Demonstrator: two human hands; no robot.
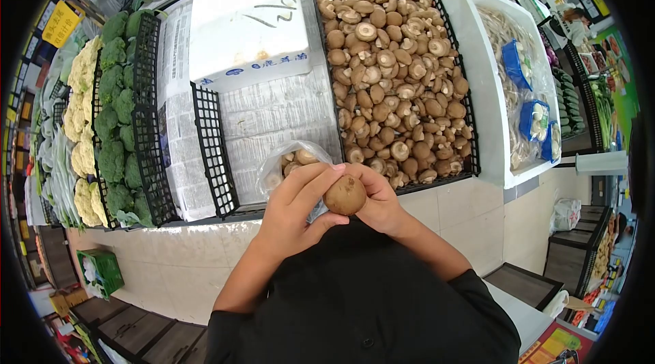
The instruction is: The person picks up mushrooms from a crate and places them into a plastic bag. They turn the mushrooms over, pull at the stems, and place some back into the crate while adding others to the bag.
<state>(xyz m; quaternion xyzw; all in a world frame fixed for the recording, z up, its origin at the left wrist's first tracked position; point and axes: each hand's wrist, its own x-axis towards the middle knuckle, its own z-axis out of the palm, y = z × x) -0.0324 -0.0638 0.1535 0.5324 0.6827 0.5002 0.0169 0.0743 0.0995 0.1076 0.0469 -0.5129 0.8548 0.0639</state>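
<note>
A brown mushroom (pixel 345 195) is held up between both hands, its round cap facing the camera. My left hand (pixel 300 207) grips it from the left with thumb and fingers. From the right, the fingers of my right hand (pixel 375 197) close around its other side. Just behind my left hand, a clear plastic bag (pixel 278 158) with several mushrooms in it rests on the newspaper-lined display. Loose mushrooms (pixel 399 77) fill the large black crate beyond my right hand.
A white foam box (pixel 249 16) stands on newspaper at the back. Broccoli (pixel 112 118) and cauliflower (pixel 82 125) lie in crates at the left. Another foam box (pixel 488 91) with packaged mushrooms is at the right. A green crate (pixel 109 272) sits on the floor.
</note>
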